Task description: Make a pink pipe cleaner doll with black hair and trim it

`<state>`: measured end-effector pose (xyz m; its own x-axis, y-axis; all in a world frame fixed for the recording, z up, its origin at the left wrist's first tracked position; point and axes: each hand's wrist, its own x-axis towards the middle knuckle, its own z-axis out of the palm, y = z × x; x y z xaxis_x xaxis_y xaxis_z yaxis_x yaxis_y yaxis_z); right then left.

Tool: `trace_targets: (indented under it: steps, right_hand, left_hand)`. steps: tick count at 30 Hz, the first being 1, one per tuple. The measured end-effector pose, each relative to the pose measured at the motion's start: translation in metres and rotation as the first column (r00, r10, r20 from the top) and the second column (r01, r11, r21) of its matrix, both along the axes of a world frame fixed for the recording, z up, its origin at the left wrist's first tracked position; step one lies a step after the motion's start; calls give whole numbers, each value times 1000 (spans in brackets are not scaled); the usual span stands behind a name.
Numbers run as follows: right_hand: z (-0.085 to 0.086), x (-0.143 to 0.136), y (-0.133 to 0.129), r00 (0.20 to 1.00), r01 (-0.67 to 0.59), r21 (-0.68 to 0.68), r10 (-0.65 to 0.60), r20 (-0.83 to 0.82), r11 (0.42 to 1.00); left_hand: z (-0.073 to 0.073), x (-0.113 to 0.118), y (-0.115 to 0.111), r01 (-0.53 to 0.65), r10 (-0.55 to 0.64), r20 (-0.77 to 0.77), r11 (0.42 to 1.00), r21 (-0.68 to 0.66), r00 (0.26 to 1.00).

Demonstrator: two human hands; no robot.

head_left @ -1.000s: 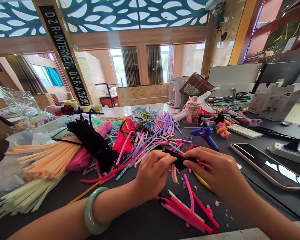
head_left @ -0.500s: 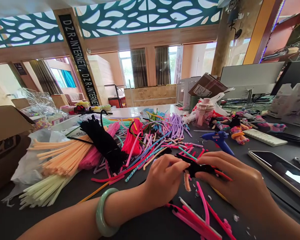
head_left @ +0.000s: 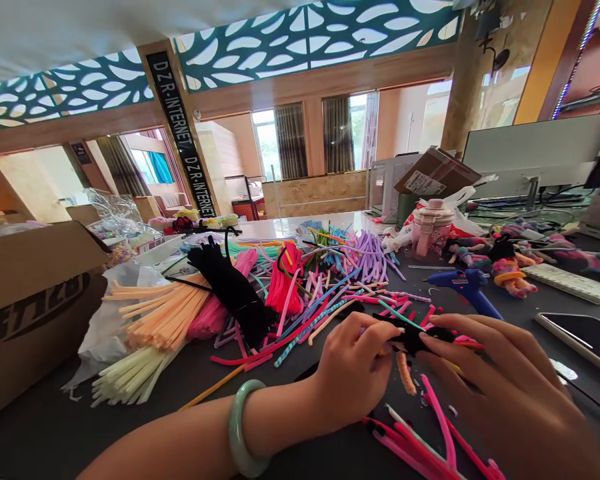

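A fuzzy black pipe-cleaner piece is held over the dark table between my two hands. My left hand, with a green bangle above its wrist, pinches the near-left end between thumb and fingertips. On the other side, my right hand has its fingers and thumb closed on the black piece's right end. A short twisted peach pipe cleaner hangs just under it; whether the two are joined is unclear. Pink and red pipe cleaners lie below my hands. My fingers hide part of the black piece.
Bundles of black, peach and pale green pipe cleaners lie to the left, beside a cardboard box. A blue glue gun, pink bottle, fuzzy dolls, keyboard and phone are at right.
The view has turned slightly left, so the scene sits further right. Both hands keep hold of the black piece, and the right hand's fingers have shifted a little along it.
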<state>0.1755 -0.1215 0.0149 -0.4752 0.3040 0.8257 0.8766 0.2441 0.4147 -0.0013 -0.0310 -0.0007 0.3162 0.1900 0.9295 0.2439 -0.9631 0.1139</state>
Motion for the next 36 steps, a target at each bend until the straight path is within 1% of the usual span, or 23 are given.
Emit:
trace_targets:
  steps: [3,8,11,13,16,18,20,22,24,27,30,32,34,36]
  right_hand:
    - [0,0,-1,999,-33,3,33,-18,999]
    - [6,-3,0,989,-109,-20,106,-106,994]
    - [6,-4,2,988,-135,-14,133,-82,991]
    - [2,-5,3,989,-124,16,125,-78,992]
    - [-4,-4,4,986,-62,51,69,-154,997]
    - [-7,-2,3,987,-62,32,66,-148,998]
    - [-8,-1,2,990,-90,-2,89,-114,996]
    - [-8,-1,1,986,-107,-29,102,-131,994]
    - [-7,-4,0,973,-121,-18,115,-202,993]
    - [-4,-7,1,968,-116,-5,112,-225,993]
    - [0,-9,3,965,-70,-7,65,-253,998]
    - [2,-8,5,952,-86,6,84,-294,996]
    - [2,-7,6,939,-67,19,69,-338,998]
    - [1,-6,7,934,-58,3,56,-353,998]
  left_hand:
    - [1,0,0,10,-10,17,1000,20,1000]
    - [1,1,0,60,-62,39,997,50,997]
    - [1,2,-1,47,-50,56,997,61,997]
    - [1,2,-2,43,-45,51,998,47,998]
    - [2,2,-3,44,-45,39,999,23,998]
    - [2,2,-3,45,-46,37,999,28,998]
    - [2,2,-2,52,-54,36,998,37,998]
    - [2,1,-1,60,-62,42,997,49,997]
    - [1,1,0,64,-69,67,996,64,995]
    - [1,1,2,75,-81,99,995,68,992]
    - [3,1,2,77,-81,87,996,51,993]
    - [5,1,1,74,-77,70,996,42,995]
    - [5,2,0,72,-72,67,997,4,995]
    - [6,1,-1,74,-72,51,997,-37,996]
